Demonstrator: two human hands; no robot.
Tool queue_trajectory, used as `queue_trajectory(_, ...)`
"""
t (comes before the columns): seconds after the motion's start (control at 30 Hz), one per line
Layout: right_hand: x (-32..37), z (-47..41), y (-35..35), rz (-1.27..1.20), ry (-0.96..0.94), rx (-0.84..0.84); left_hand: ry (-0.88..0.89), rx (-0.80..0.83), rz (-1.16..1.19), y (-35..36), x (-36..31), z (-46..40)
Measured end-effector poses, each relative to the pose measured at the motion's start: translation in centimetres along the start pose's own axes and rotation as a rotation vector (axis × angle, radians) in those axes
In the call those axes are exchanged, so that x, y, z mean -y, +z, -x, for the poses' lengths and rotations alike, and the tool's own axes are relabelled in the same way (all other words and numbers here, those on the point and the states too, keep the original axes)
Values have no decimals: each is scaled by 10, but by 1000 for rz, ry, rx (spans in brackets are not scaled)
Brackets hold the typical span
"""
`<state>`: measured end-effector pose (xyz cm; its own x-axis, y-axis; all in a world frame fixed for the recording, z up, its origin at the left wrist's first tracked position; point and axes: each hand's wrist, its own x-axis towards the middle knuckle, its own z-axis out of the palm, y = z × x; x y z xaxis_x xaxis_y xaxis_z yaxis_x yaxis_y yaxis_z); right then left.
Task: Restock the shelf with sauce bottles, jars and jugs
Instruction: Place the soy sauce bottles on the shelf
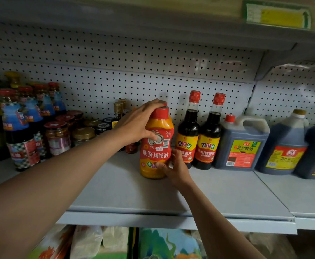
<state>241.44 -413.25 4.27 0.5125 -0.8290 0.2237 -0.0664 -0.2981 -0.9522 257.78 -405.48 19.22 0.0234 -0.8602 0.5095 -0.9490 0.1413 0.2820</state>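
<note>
An orange-and-red oyster sauce bottle (pixel 155 144) with a red cap stands upright on the grey shelf (pixel 134 193), near the middle. My left hand (pixel 137 124) wraps its shoulder and cap from the left. My right hand (pixel 173 168) grips its lower body from the right. A second red cap shows just behind it. To its right stand two dark soy sauce bottles (pixel 187 135) (pixel 209 139) with red caps.
Dark soy jugs (pixel 240 144) (pixel 283 146) fill the shelf's right side. Jars (pixel 57 137) and blue-labelled bottles (pixel 20 135) crowd the left. A pegboard back panel (pixel 134 75) and an upper shelf close in above. Packaged goods sit on the shelf below.
</note>
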Motion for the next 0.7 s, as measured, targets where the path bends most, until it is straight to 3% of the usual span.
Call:
queue_trajectory(0.4,-8,-25,9,-81,11,-8,43,-13,-213,11,9,-17)
queue_trajectory(0.7,-12,-53,19,-76,42,-18,42,-48,-236,18,31,-39)
